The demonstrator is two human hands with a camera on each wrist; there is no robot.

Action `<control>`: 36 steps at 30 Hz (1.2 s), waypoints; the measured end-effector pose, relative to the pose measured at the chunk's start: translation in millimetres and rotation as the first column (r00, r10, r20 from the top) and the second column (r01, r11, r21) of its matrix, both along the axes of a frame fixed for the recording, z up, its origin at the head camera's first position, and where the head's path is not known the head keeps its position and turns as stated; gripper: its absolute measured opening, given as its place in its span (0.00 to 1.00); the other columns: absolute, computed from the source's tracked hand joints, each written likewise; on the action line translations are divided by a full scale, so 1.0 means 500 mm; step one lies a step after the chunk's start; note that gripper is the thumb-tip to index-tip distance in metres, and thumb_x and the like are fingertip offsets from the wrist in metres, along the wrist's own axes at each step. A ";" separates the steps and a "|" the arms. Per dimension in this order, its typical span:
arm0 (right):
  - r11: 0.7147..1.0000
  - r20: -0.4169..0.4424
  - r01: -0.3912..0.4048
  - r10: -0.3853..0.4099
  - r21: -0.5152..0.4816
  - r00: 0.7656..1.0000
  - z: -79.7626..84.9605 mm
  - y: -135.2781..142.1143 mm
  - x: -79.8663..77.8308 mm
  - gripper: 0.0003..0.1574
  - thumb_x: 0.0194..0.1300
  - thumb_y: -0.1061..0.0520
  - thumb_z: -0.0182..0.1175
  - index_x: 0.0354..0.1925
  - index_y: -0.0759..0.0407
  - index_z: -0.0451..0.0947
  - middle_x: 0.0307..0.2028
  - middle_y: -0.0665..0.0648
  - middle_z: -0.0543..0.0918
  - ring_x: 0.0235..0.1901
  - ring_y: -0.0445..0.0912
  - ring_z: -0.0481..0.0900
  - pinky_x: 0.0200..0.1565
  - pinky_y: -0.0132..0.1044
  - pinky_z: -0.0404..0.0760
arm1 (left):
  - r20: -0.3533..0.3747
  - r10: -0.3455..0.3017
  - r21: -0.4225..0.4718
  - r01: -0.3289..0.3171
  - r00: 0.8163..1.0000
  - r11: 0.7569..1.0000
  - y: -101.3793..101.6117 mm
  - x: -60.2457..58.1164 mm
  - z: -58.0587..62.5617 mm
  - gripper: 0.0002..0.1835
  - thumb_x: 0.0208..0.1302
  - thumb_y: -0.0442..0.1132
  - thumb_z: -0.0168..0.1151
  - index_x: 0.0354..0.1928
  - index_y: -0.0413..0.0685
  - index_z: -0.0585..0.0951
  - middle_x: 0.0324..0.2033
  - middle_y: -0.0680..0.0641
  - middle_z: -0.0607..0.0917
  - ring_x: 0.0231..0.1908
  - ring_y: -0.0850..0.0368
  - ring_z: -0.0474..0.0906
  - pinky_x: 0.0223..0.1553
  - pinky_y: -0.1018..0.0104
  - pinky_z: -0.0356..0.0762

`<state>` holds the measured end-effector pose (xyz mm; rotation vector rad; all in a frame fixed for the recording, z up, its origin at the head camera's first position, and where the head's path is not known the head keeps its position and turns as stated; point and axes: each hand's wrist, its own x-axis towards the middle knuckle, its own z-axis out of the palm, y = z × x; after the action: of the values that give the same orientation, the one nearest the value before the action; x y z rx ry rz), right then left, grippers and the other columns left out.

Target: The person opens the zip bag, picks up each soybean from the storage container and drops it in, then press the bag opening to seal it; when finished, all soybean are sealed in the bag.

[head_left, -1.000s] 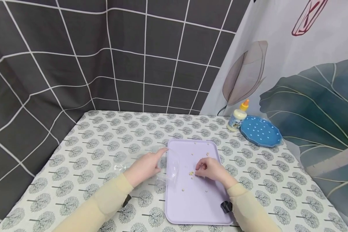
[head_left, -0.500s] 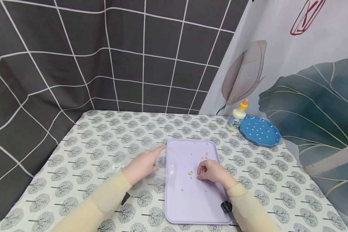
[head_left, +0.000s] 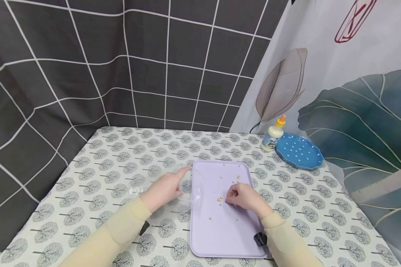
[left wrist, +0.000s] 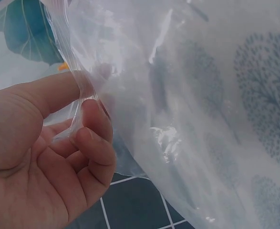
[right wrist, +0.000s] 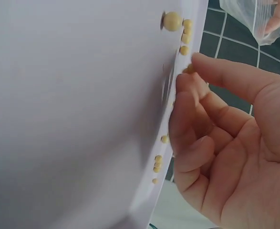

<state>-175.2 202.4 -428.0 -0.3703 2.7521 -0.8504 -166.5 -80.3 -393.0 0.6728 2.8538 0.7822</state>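
A: What does the left hand [head_left: 163, 188] have?

B: The clear bag [left wrist: 154, 105], gripped at its mouth. From the head, the index finger points to 2 o'clock and the thumb to about 3, with the mouth spread between them.

A: And the right hand [head_left: 245, 195]?

B: Fingers bent, thumb and index tips close together, over the lilac tray [head_left: 225, 241]. The right wrist view shows yellow between those 2 tips, but I cannot tell whether a bean is pinched there or lies beyond.

A: Where are the beans [head_left: 219, 199]?

B: Scattered on the tray. A small cluster sits just beside the right fingertips, at 9 o'clock from that hand. More lie towards 10, 11 and 12; 1 is at 8, and 1 near 7.

A: How does the bag meet the tray?

B: Its mouth overlaps the tray's 9 o'clock rim in the head view. The rest trails to 9 o'clock above the tree-print bench [head_left: 160, 237]; contact is unclear.

A: Farther out?

B: A bottle [head_left: 271, 137] with an orange nozzle, at 1 o'clock from the right hand. Just beside it, at 2, is a blue dotted plate [head_left: 300, 152]. The grid curtain [head_left: 150, 74] stands at 12.
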 end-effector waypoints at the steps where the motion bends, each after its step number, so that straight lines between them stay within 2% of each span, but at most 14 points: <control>1: 1.000 -0.002 0.002 -0.002 -0.013 1.000 0.001 -0.001 0.000 0.07 0.53 0.58 0.68 0.24 0.54 0.78 0.19 0.47 0.76 0.20 0.40 0.71 0.24 0.30 0.73 | 0.001 -0.001 0.001 0.001 1.000 1.000 0.000 0.000 0.001 0.46 0.52 0.32 0.69 0.71 0.51 0.58 0.17 0.58 0.73 0.17 0.65 0.69 0.23 0.74 0.73; 8: 0.992 -0.039 -0.006 0.001 -0.122 0.999 0.014 -0.012 0.004 0.04 0.56 0.57 0.66 0.28 0.54 0.80 0.20 0.47 0.77 0.20 0.40 0.73 0.23 0.30 0.73 | 0.001 -0.011 -0.005 0.011 1.000 1.000 0.002 0.001 0.003 0.45 0.52 0.33 0.69 0.71 0.52 0.58 0.17 0.58 0.73 0.18 0.66 0.70 0.24 0.74 0.73; 16: 0.981 -0.116 -0.038 0.016 -0.189 0.993 0.031 -0.039 0.008 0.04 0.57 0.58 0.65 0.33 0.55 0.80 0.21 0.46 0.77 0.21 0.39 0.71 0.23 0.30 0.73 | 0.018 -0.008 -0.001 0.008 1.000 1.000 0.008 0.005 0.004 0.45 0.53 0.32 0.68 0.72 0.50 0.57 0.18 0.58 0.74 0.18 0.65 0.70 0.24 0.75 0.73; 25: 0.947 -0.136 -0.067 0.025 -0.313 0.990 0.034 -0.072 0.017 0.05 0.57 0.60 0.65 0.35 0.58 0.81 0.20 0.47 0.77 0.19 0.37 0.72 0.22 0.29 0.74 | 0.031 -0.011 -0.017 0.012 0.999 1.000 0.015 0.009 -0.004 0.45 0.53 0.32 0.68 0.72 0.50 0.57 0.16 0.57 0.72 0.17 0.65 0.69 0.23 0.75 0.72; 32: 0.933 -0.155 -0.095 0.043 -0.346 0.987 0.030 -0.101 0.022 0.05 0.57 0.60 0.65 0.36 0.57 0.81 0.21 0.47 0.77 0.20 0.37 0.72 0.23 0.29 0.75 | 0.009 -0.032 -0.017 0.032 0.999 0.999 0.018 0.012 -0.004 0.44 0.52 0.33 0.69 0.71 0.48 0.59 0.16 0.58 0.73 0.17 0.66 0.69 0.22 0.75 0.72; 36: 0.938 -0.164 -0.125 0.074 -0.324 0.984 0.031 -0.113 0.021 0.05 0.57 0.61 0.65 0.36 0.57 0.81 0.20 0.46 0.76 0.20 0.35 0.70 0.23 0.27 0.73 | 0.002 -0.041 -0.015 0.041 0.999 0.999 0.019 0.013 -0.003 0.43 0.53 0.33 0.69 0.71 0.48 0.59 0.18 0.58 0.74 0.18 0.66 0.69 0.23 0.76 0.73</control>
<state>-164.7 145.8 -412.7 -0.6554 2.6882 -1.3142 -159.7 -70.6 -394.3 0.7256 2.8315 0.7546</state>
